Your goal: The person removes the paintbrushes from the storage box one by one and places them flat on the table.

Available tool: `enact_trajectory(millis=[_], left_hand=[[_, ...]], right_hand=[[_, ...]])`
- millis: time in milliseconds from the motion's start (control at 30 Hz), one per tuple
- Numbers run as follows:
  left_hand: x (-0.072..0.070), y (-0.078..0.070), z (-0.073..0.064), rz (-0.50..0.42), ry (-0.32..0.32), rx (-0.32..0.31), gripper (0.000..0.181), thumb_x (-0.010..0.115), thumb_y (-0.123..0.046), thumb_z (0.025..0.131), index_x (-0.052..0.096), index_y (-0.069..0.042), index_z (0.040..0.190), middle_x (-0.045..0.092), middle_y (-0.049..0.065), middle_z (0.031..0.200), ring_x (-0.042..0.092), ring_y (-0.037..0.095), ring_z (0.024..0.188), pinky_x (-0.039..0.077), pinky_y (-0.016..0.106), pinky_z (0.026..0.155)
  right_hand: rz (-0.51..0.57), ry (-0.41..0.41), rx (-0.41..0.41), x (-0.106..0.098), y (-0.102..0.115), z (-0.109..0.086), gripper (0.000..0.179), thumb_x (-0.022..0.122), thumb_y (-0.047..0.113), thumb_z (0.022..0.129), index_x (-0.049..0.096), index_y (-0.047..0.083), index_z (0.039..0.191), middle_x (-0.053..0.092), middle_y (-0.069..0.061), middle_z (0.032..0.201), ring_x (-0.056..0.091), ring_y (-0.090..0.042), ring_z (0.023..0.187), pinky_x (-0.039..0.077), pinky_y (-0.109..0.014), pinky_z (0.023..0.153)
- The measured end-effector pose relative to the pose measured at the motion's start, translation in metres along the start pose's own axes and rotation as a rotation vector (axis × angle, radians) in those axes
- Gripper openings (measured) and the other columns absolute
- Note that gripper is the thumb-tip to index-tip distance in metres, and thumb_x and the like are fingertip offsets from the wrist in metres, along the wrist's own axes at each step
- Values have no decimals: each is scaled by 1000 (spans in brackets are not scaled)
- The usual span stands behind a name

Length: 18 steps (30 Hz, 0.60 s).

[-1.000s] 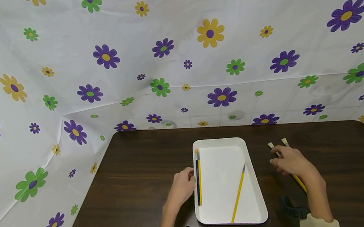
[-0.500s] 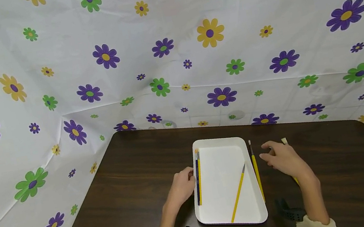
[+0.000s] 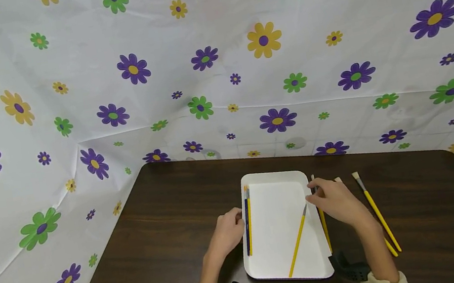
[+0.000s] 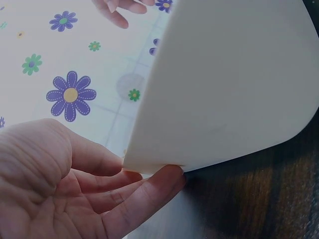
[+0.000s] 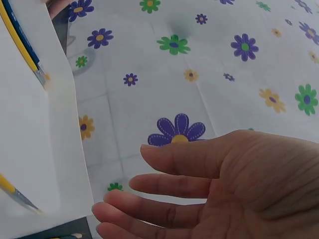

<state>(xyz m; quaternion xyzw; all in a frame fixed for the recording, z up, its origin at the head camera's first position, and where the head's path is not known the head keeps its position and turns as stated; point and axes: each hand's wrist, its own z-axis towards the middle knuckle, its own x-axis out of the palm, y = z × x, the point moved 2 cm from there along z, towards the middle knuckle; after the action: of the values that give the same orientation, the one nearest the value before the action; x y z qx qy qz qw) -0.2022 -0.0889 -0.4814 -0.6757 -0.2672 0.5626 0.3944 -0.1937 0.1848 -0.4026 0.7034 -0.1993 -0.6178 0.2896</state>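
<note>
My left hand (image 3: 225, 232) grips the left rim of a white tray (image 3: 271, 214); in the left wrist view thumb and fingers meet at the tray's edge (image 4: 224, 89). Inside the tray, along its left wall, lie a navy paintbrush (image 3: 247, 228) and a yellow paintbrush (image 3: 250, 225). Another yellow paintbrush (image 3: 298, 242) lies slanted at the right. Over the tray's right rim hovers my right hand (image 3: 340, 202), fingers extended and holding nothing in the right wrist view. Beneath it, a yellow-handled paintbrush (image 3: 324, 228) lies along the tray's outer right side, partly covered.
Right of the right hand, a yellow flat-bristled paintbrush (image 3: 376, 210) lies on the dark wooden table (image 3: 175, 210). A similar paintbrush (image 3: 391, 248) beside it is partly hidden by the forearm. A flower-patterned sheet (image 3: 217, 28) hangs behind and at the left.
My right hand has moved left from the brushes at the right to the tray's right rim. A yellow brush now shows along that side. The left hand has stayed still.
</note>
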Motion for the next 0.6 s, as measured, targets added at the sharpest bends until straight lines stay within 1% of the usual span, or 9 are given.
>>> enact_trajectory(millis=[33,67,100,233,400,600], left_hand=[[0,0,0,-1,1,0,32,51,-2,103,60,11,131,69,19,104,58,17,63,45,30,52],[0,0,0,-1,1,0,32,51,-2,103,60,11,131,69,19,104,57,17,63,45,29,52],[0,0,0,-2,1,-1,33,50,-2,103,60,11,131,69,19,104,57,17,62,45,29,51],[0,0,0,-2,2,-1,33,51,-2,103,60,11,132,69,19,104,56,17,60,43,29,51],[0,1,0,-5,6,-3,33,51,-3,104,60,11,132,69,20,106,58,17,63,45,30,51],[0,1,0,-12,5,-1,33,51,-2,103,60,12,131,69,20,106,60,18,65,48,30,52]], right_hand=[[-4,-4,-6,1,2,0,42,65,15,100,59,-13,131,71,-18,101,64,-24,81,56,-53,87],[-9,-10,-9,2,4,0,41,65,15,100,60,-13,129,71,-18,102,65,-25,83,58,-49,79],[-7,-14,-11,3,6,0,40,66,15,99,61,-13,128,70,-20,104,65,-27,85,60,-46,76],[-8,-35,-12,9,14,1,36,68,12,98,63,-12,124,70,-22,109,66,-33,94,60,-44,77],[42,-61,-23,19,24,1,35,69,9,97,63,-12,125,68,-25,115,67,-39,102,60,-46,80],[84,-77,-27,33,36,5,36,70,7,96,63,-11,126,67,-25,117,67,-38,102,59,-48,85]])
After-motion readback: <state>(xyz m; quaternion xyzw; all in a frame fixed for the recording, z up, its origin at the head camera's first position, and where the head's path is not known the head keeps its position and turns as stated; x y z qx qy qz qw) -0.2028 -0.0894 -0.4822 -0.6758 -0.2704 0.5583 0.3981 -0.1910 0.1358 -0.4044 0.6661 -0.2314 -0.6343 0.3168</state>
